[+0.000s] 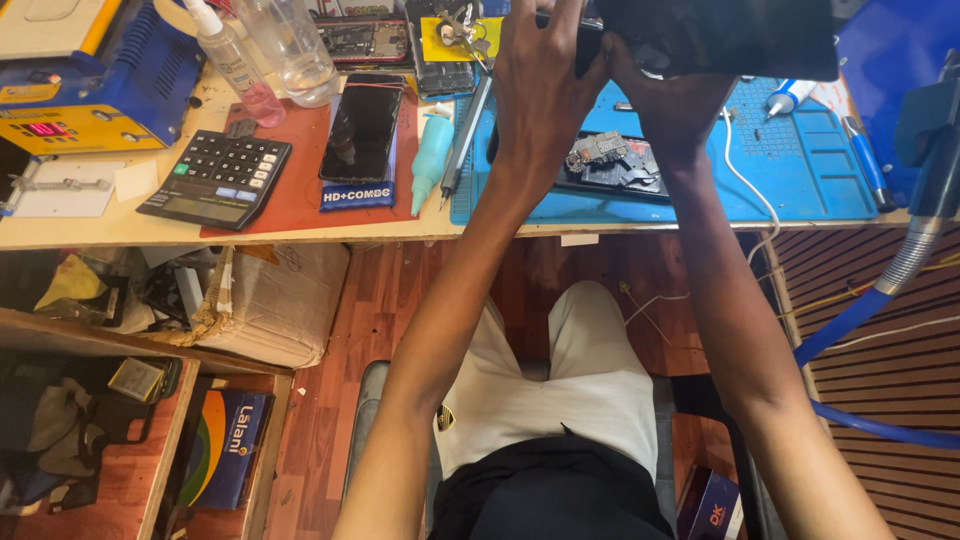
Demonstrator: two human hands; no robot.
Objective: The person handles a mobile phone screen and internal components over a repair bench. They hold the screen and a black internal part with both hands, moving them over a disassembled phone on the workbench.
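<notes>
Both hands are raised over the bench at the top of the head view. My left hand (pixel 545 90) and my right hand (pixel 672 95) together grip a dark flat phone-like slab (pixel 720 38) by its left end. Below them, on the blue work mat (pixel 800 170), lies an opened phone body (pixel 612 165) with bare circuit parts showing. My forearms stretch down toward my lap.
A black calculator (pixel 215 178), a black phone screen (pixel 362 125) on a red mat, a teal squeeze bottle (pixel 430 160), clear bottles (pixel 290 45) and a blue-yellow machine (pixel 85 80) crowd the left. A flexible hose (pixel 905 260) hangs right. Boxes sit under the bench.
</notes>
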